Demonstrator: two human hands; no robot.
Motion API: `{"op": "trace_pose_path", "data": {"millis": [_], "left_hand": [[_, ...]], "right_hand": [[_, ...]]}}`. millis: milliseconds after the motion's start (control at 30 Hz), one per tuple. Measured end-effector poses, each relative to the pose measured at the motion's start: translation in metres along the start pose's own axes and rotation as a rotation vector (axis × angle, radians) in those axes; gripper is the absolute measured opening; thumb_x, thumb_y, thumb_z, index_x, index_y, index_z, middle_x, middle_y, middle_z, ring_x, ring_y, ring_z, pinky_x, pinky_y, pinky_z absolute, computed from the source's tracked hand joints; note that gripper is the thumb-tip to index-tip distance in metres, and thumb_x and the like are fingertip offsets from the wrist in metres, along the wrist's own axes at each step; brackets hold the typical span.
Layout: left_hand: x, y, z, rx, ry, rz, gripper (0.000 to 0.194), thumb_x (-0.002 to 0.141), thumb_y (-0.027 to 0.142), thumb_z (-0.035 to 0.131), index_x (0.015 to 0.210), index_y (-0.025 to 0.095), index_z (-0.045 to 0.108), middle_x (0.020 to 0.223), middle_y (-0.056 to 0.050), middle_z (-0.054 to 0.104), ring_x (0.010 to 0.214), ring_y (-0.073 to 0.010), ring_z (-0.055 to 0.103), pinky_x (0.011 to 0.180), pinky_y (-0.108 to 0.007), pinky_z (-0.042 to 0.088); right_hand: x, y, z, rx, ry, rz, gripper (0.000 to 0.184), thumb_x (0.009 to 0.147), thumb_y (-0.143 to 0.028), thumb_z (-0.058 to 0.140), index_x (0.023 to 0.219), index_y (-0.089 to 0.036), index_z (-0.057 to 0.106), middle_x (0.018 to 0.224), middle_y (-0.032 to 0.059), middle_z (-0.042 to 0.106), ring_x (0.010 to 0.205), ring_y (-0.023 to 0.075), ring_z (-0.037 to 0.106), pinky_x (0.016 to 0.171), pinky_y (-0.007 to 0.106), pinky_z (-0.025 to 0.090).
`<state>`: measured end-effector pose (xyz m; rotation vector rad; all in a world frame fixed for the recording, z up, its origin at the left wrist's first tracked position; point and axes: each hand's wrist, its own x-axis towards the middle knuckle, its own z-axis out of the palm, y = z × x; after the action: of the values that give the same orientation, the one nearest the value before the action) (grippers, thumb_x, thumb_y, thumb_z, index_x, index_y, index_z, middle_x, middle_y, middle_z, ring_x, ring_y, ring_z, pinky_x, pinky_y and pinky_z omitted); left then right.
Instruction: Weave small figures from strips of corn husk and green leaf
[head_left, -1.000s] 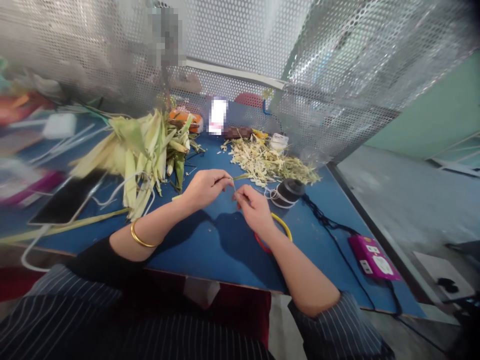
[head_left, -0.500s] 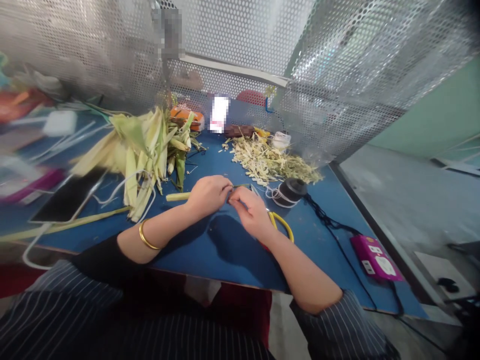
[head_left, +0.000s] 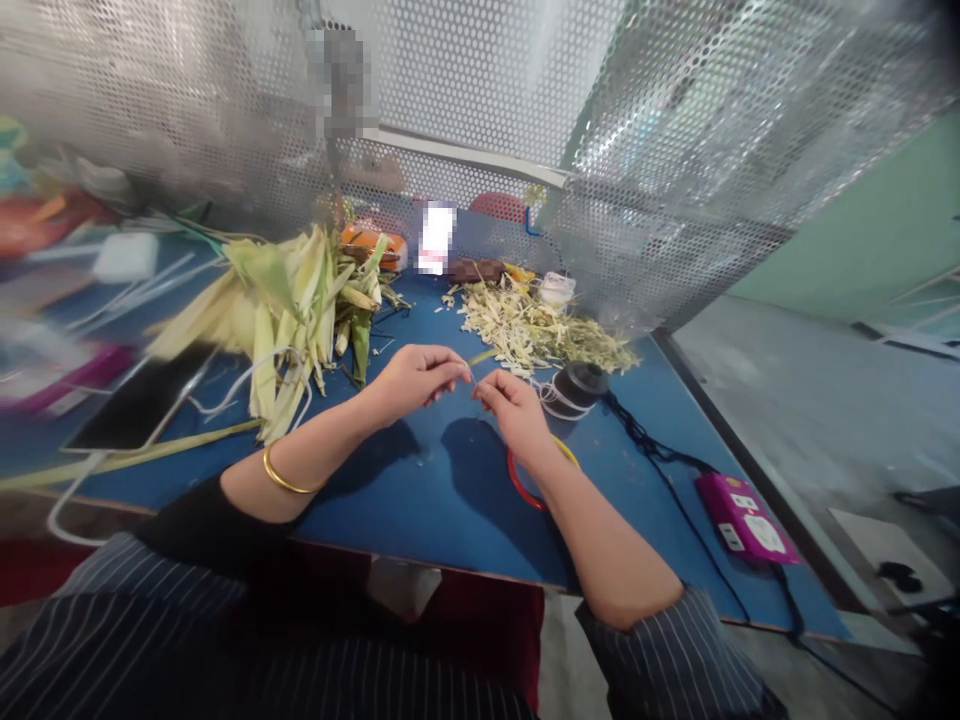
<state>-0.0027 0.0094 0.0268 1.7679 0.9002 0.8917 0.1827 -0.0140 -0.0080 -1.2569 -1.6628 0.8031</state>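
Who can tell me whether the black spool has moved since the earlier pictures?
No: the black spool shows no visible shift either way against the purple socket box.

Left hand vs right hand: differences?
The left hand has a gold bangle on its forearm; the right hand has none. The left hand is nearer the husk bunch; the right hand is nearer the black spool. Both pinch what looks like a thin strand.

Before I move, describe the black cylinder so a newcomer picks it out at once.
On the blue table, find the heap of pale strips. At its near side, beyond the right hand, sits the black cylinder. White string looped around its dark body sets it apart from the pale heap and the magenta box.
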Motion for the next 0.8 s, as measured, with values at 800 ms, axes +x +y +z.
{"op": "trace_pose_path", "data": {"millis": [800], "left_hand": [[0.005,-0.013,0.021,-0.548,0.032,-0.615,0.008,0.075,0.018,0.062,0.069,0.012,0.063,0.059,0.000,0.056,0.051,-0.0088,0.053,0.051,-0.024,0.047]], "right_hand": [[-0.005,-0.005,0.011,0.333,-0.033,-0.054,0.023,0.090,-0.034,0.046,0.074,-0.020,0.054,0.066,-0.0017,0.057,0.062,0.0121,0.054,0.066,0.028,0.045]]}}
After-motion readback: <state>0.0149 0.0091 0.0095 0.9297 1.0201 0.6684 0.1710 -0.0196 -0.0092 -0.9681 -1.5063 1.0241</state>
